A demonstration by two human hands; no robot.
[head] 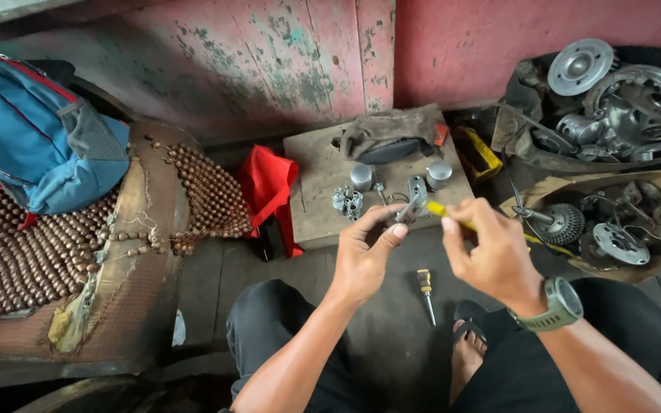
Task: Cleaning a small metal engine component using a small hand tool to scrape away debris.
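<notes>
My left hand [365, 248] pinches a small grey metal part [415, 200] between thumb and fingers, held above the floor in front of a low wooden block [317, 164]. My right hand [491, 248], with a green wristwatch [560, 304], grips a yellow-handled screwdriver [444, 213] whose tip end points into the metal part. On the wooden block behind lie two small metal cylinders [361, 177], a cluster of small metal fittings [347, 202] and a dirty rag over a dark object [388, 136].
A second small screwdriver [425, 291] lies on the dark floor between my knees. Cardboard boxes of metal engine parts [613, 229] stand right. A red cloth [269, 187] sits left of the block. A beaded seat cover [55, 245] with a blue backpack [32, 138] is at left.
</notes>
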